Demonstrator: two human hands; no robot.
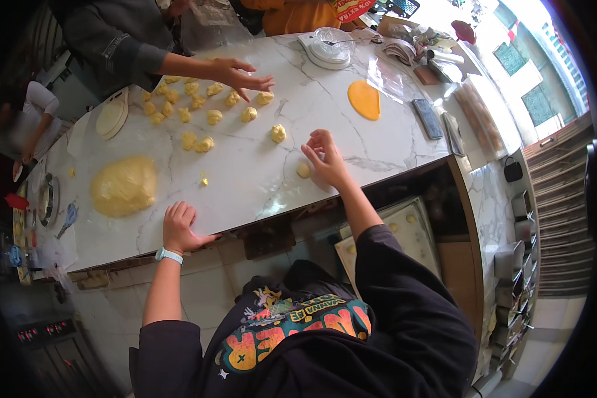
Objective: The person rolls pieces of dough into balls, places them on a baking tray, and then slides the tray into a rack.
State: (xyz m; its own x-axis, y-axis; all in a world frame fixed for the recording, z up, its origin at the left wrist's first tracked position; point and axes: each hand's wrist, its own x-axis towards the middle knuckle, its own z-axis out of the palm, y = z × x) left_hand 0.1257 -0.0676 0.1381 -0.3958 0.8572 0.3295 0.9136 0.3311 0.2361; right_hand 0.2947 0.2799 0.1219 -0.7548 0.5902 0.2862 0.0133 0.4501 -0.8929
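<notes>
Left hand [179, 227]: flat, palm down, fingers together and pointing away from the body, thumb splayed out to the right. Wrist wears a pale blue band [169, 255]. Forearm bare, running straight up from the lower edge; dark sleeve pushed above the elbow.

Right hand [325, 159]: reached farther forward, palm down, fingers curled loosely and slightly spread, nothing gripped. Forearm bare, angled up and left; dark sleeve bunched at the elbow.

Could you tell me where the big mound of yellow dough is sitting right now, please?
The big dough mound lies on the marble counter, toward its left end, just beyond the left hand.
</notes>
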